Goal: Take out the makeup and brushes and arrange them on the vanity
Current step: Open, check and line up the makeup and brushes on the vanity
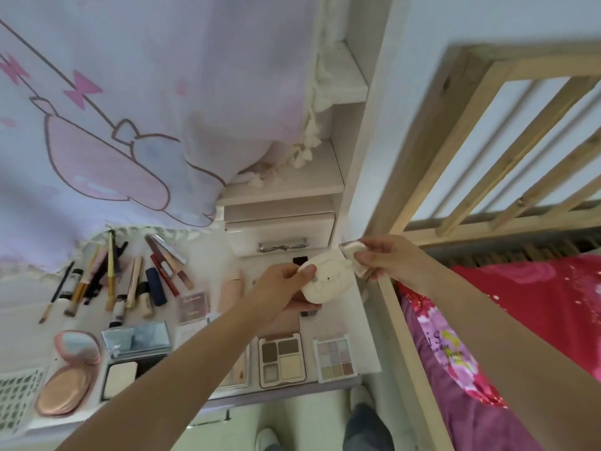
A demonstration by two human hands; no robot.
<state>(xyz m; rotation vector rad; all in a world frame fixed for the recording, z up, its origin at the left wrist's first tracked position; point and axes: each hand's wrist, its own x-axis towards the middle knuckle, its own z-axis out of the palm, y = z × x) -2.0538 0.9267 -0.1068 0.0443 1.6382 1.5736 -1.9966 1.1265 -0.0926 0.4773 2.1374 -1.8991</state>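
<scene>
1. bare vanity top (19, 317) lies at the left edge; the bed rail (403, 336) borders its right.
2. left hand (276, 289) grips the cream pouch (325, 281) above the vanity's right end.
3. right hand (387, 258) pinches a small compact (353, 252) beside the pouch.

White vanity (201, 252), brushes (97, 275), eyeshadow palettes (282, 359), pink compact (70, 372)

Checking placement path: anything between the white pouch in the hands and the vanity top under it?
Partly. The left hand and right hand hold the white pouch over the vanity. A beige tube and dark items lie below it; the palettes sit nearer the front edge.
</scene>
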